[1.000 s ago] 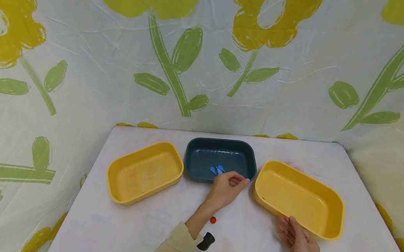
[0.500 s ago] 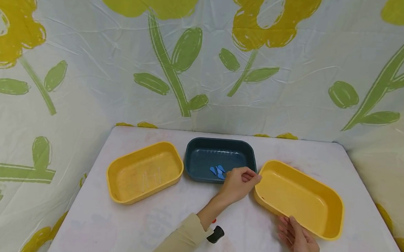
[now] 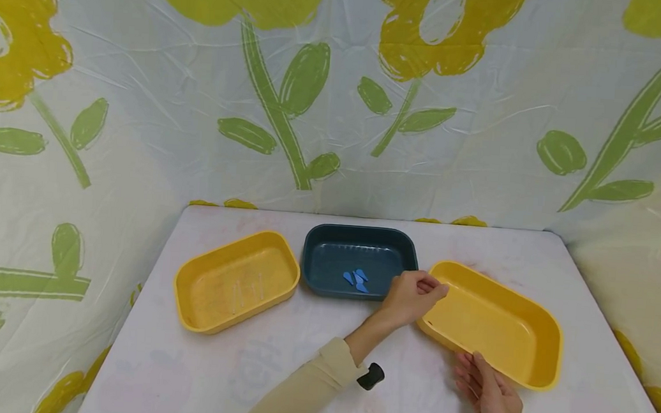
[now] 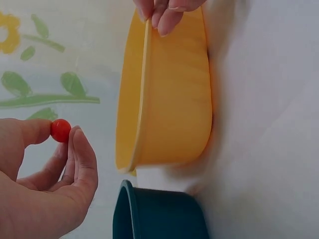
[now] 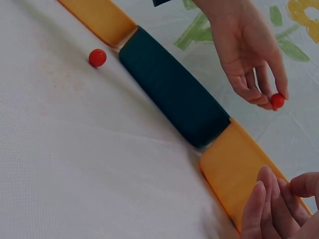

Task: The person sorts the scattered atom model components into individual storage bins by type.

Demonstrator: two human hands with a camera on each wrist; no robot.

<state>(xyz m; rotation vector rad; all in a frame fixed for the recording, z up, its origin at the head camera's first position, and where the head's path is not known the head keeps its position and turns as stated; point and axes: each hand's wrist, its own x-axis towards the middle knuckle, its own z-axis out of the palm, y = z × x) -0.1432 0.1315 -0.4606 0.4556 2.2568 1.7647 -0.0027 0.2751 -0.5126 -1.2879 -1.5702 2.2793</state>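
Note:
My left hand [image 3: 410, 296] pinches a small red ball [image 4: 61, 130] between thumb and fingertips. It hangs over the left end of the right-hand yellow bin [image 3: 489, 323]. My right hand [image 3: 494, 403] grips the near rim of that same bin, thumb over the edge and fingers along the outer wall. A second red ball [image 5: 97, 57] lies on the table, visible in the right wrist view; in the head view the left arm hides it.
A dark teal bin [image 3: 363, 231] stands in the middle with several blue flat pieces [image 3: 360, 280] in it. To the left, another yellow bin [image 3: 195, 326] holds several thin clear sticks [image 3: 248, 293]. A flower-printed cloth [image 3: 337, 104] hangs behind the table.
My left hand has moved right, from the front of the teal bin to over the right yellow bin, uncovering more blue pieces. The right hand has stayed on the rim.

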